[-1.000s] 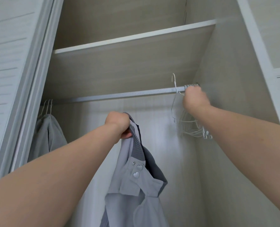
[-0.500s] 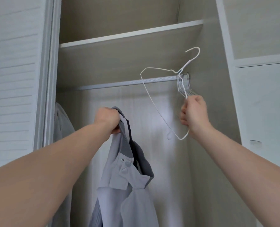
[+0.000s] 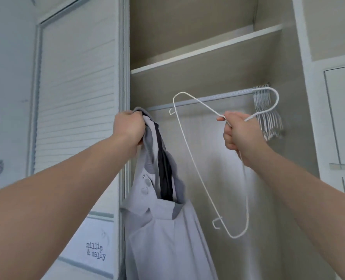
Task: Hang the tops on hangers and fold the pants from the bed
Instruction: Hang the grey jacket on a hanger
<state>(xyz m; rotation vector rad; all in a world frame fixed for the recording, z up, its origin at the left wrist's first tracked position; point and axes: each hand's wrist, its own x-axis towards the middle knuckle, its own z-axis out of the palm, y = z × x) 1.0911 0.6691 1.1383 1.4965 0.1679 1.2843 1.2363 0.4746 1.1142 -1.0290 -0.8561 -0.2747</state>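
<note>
At wardrobe opening, both arms raised toward the rail (image 3: 218,97).

Item 1: top (image 3: 163,229), pale grey with darker collar band and two heart-shaped buttons. Held at the collar by the left hand (image 3: 130,128), fingers clenched around bunched fabric; body hangs free below, in front of the open compartment. Gripped high, apparently so the garment drapes straight and the neck opening stays reachable.

Item 2: hanger (image 3: 199,158), white wire, clear of the rail. Held by the right hand (image 3: 241,136), fingers closed around the neck just below the hook. It is tilted, one shoulder end up near the rail, the other down and right, hook pointing right. Grip at the neck likely leaves both shoulder ends free to feed into the collar.

Item 3: spare hangers (image 3: 267,114), white wire, bunched at the rail's far right end, out of the way of hanging space.

Item 4: shelf (image 3: 208,49) above rail, nothing visible on it.

Status, as judged: top and hanger near but apart; insertion not yet done. Bed and pants not visible.
</note>
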